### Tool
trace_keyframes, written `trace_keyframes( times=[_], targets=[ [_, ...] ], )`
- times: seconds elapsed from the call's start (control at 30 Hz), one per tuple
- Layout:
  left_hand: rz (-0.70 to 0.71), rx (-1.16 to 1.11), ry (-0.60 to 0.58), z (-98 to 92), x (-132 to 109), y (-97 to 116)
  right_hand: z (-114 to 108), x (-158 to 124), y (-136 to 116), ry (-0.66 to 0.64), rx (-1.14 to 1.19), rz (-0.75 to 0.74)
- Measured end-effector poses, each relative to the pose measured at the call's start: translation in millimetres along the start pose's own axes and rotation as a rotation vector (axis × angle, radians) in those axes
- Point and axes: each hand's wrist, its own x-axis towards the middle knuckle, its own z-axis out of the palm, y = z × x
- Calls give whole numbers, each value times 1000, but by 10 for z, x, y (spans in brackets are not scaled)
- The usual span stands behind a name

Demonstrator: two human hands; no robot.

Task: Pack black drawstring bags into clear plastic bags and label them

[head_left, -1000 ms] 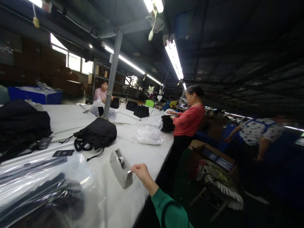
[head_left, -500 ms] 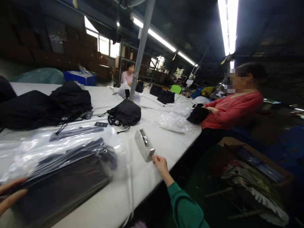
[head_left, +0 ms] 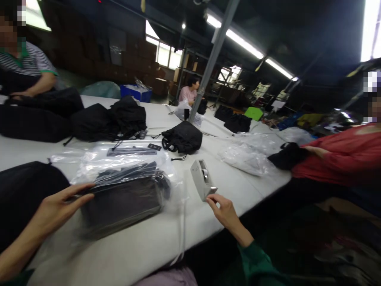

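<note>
A grey tape dispenser [head_left: 201,178] stands on the white table [head_left: 256,190] near its right edge. My right hand [head_left: 224,208] is just below the dispenser's cutter end, thumb and forefinger pinched together; any tape between them is too thin to see. My left hand [head_left: 56,206] lies with fingers stretched out on the left end of a dark bag wrapped in a clear plastic bag [head_left: 125,194].
Black bags [head_left: 182,138] and loose clear plastic [head_left: 245,157] lie along the table. A grey post [head_left: 212,59] rises from it. A person in red [head_left: 339,153] stands at the right edge; another in stripes [head_left: 25,69] sits far left; a third in pink [head_left: 188,93] sits at the far end.
The view has swung left and down. My left hand has come into view and moved onto the bagged item. My right hand stays at the dispenser's cutter end.
</note>
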Motion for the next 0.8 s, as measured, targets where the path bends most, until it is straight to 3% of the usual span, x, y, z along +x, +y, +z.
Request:
trace_keyframes(
  times=[0.07, 0.13, 0.2, 0.3, 0.37, 0.47, 0.6, 0.7, 0.8],
  targets=[
    [52, -45, 113, -15, -17, 54, -23, 179, -503, -130, -54, -337],
    [93, -99, 101, -31, 1, 124, -11, 363, -1069, -229, -82, -649],
    [125, -116, 80, -50, 45, 159, 33, 521, -1661, -415, -61, -902],
    [143, -132, 77, -80, 80, 159, 212, 712, -2462, -791, -11, -1096],
    [146, -147, 78, -93, 74, 150, 442, 856, -2843, -1001, 15, -1118],
    [155, -171, 64, -99, 70, 126, 900, 1114, -3138, -1129, -39, -1060],
    [168, -193, 41, -96, 101, 71, 1427, 1359, -3268, -1068, -376, -1153],
    [174, -208, 29, -105, 118, 44, 1610, 1412, -3336, -944, -675, -1198],
    [181, -218, 21, -137, 117, 65, 1671, 1414, -3367, -848, -796, -1172]
  ],
)
